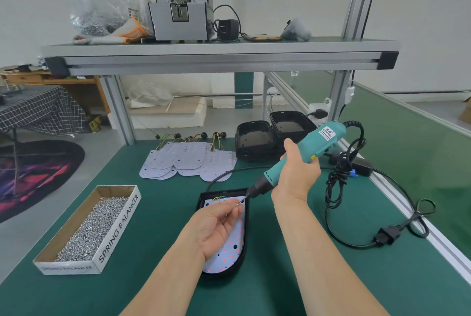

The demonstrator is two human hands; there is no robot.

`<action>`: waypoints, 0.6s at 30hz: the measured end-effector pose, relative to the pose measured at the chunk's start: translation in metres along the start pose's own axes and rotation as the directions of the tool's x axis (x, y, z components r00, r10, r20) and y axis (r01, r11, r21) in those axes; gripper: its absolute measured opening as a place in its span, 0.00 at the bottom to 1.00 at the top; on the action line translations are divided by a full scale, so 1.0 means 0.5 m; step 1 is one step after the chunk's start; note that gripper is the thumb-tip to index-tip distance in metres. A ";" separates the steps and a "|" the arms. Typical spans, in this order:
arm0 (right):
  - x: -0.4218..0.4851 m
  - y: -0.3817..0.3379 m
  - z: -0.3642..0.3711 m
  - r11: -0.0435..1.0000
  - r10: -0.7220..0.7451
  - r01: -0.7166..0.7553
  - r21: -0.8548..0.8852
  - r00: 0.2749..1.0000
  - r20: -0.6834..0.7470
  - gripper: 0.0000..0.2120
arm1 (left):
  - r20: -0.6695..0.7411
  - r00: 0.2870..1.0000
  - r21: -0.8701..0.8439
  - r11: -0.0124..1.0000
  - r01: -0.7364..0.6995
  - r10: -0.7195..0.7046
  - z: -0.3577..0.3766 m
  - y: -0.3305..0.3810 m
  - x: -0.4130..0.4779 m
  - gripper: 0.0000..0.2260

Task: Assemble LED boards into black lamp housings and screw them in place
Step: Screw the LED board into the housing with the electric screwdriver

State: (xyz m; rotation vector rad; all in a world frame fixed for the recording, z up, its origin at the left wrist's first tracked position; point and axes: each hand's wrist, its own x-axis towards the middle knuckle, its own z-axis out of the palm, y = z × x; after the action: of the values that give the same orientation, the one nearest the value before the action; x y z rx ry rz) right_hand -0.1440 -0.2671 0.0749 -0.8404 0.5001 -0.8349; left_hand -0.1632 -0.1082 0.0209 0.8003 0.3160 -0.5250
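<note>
A black lamp housing [243, 258] lies on the green bench in front of me with a white LED board [230, 249] seated in it. My left hand [216, 226] hovers palm-up over the board and pinches a small screw [237, 204] at its fingertips. My right hand [297, 170] grips a teal electric screwdriver [305, 152], tilted so its bit [245, 198] points down-left and meets the screw near the board's top end. Loose LED boards [188, 160] with wire tails lie farther back. Two stacks of black housings [270, 137] stand behind them.
A cardboard tray of screws [89, 229] marked SPRING BALANCER sits at the left. The screwdriver's black cable and plug [382, 236] loop over the bench at the right. An aluminium shelf [219, 58] overhead carries a screw feeder, a bag of screws and an adapter.
</note>
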 end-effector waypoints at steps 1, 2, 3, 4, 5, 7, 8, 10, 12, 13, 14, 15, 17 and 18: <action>-0.002 0.001 0.000 1.000 -0.002 0.002 -0.008 1.000 0.003 0.09 | -0.001 1.000 0.004 1.000 -0.001 0.001 0.000 0.000 0.000 0.04; -0.003 0.001 0.000 1.000 -0.004 0.004 -0.013 1.000 0.004 0.09 | -0.001 1.000 0.006 1.000 -0.001 0.001 0.000 -0.001 0.000 0.04; -0.005 0.002 0.000 1.000 -0.003 0.003 -0.016 1.000 0.003 0.09 | -0.004 1.000 0.005 1.000 -0.003 0.003 0.000 -0.001 0.001 0.04; -0.007 0.003 0.000 1.000 -0.002 0.002 -0.015 1.000 0.004 0.09 | -0.006 1.000 0.004 1.000 -0.006 0.006 0.000 -0.002 0.001 0.04; -0.008 0.003 -0.001 1.000 -0.002 0.002 -0.014 1.000 0.004 0.09 | -0.008 1.000 0.003 1.000 -0.010 0.010 0.000 -0.002 0.001 0.04; -0.010 0.004 -0.001 1.000 -0.007 0.007 -0.015 1.000 0.006 0.09 | -0.006 1.000 0.008 1.000 -0.017 0.017 0.000 -0.003 0.000 0.04; -0.011 0.003 0.000 1.000 -0.011 0.011 -0.015 1.000 0.009 0.09 | -0.004 1.000 0.010 1.000 -0.020 0.020 0.001 -0.004 0.000 0.04; -0.013 0.000 0.002 1.000 -0.024 0.024 -0.017 1.000 0.015 0.10 | -0.003 0.999 0.019 0.999 -0.036 0.036 0.003 -0.007 -0.002 0.04; -0.015 -0.001 0.004 0.999 -0.043 0.044 -0.027 0.999 0.018 0.10 | 0.001 0.998 0.026 0.998 -0.059 0.059 0.005 -0.010 -0.004 0.04; -0.016 -0.002 0.004 0.998 -0.054 0.054 -0.029 0.998 0.022 0.10 | 0.004 0.998 0.025 0.998 -0.064 0.064 0.005 -0.011 -0.005 0.04; -0.017 -0.003 0.005 0.998 -0.063 0.064 -0.026 0.998 0.027 0.10 | 0.009 0.998 0.025 0.998 -0.065 0.065 0.007 -0.012 -0.006 0.04; -0.017 -0.004 0.005 0.997 -0.071 0.071 -0.024 0.997 0.032 0.10 | 0.013 0.998 0.025 0.998 -0.064 0.064 0.008 -0.012 -0.007 0.04; -0.015 -0.005 0.006 0.996 -0.082 0.083 -0.027 0.996 0.037 0.10 | 0.017 0.998 0.027 0.998 -0.060 0.059 0.010 -0.012 -0.009 0.05; -0.014 -0.006 0.006 0.996 -0.086 0.087 -0.029 0.996 0.039 0.10 | 0.018 0.998 0.032 0.998 -0.058 0.057 0.010 -0.012 -0.010 0.05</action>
State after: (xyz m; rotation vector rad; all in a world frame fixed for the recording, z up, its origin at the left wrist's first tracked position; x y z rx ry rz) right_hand -0.1475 -0.2612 0.0797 -0.9096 0.4465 -0.8913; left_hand -0.1701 -0.1138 0.0230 0.8335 0.2684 -0.4836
